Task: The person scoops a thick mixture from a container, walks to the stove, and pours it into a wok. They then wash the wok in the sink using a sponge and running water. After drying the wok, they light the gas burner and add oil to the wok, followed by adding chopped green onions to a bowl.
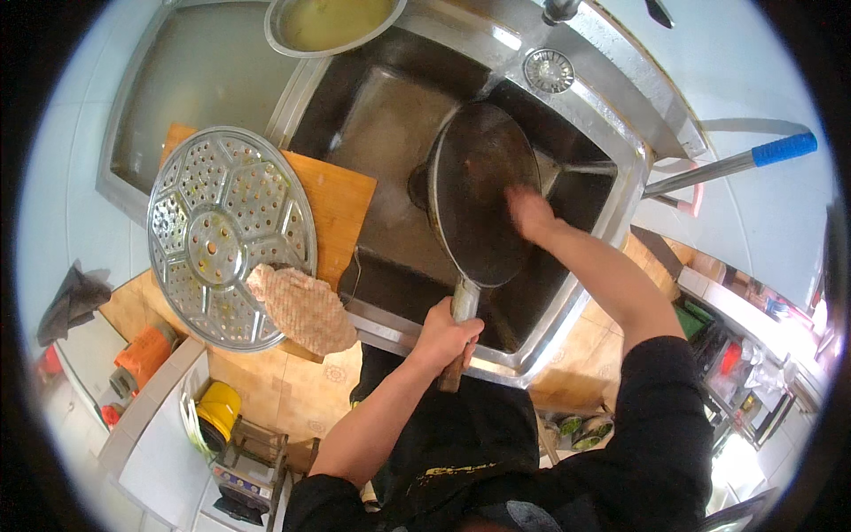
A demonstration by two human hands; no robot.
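Observation:
My left hand (447, 338) is closed around the handle of a dark frying pan (488, 193), which is tilted on edge over a steel sink (392, 253). The handle has a metal sleeve and a wooden end. My right hand (530, 211) is blurred and lies at the right side of the pan's inner face. Whether it holds anything cannot be told. To the left, a round perforated metal steamer plate (213, 244) rests on a wooden board (346, 206), with a pinkish textured cloth (306, 309) over its lower right edge.
A metal bowl of yellowish liquid (332, 52) stands at the back, beside a second basin (199, 73) of cloudy water. A sink strainer (548, 70) lies on the back ledge. A blue-gripped metal pole (784, 149) leans at the right. A yellow bucket (219, 402) is at lower left.

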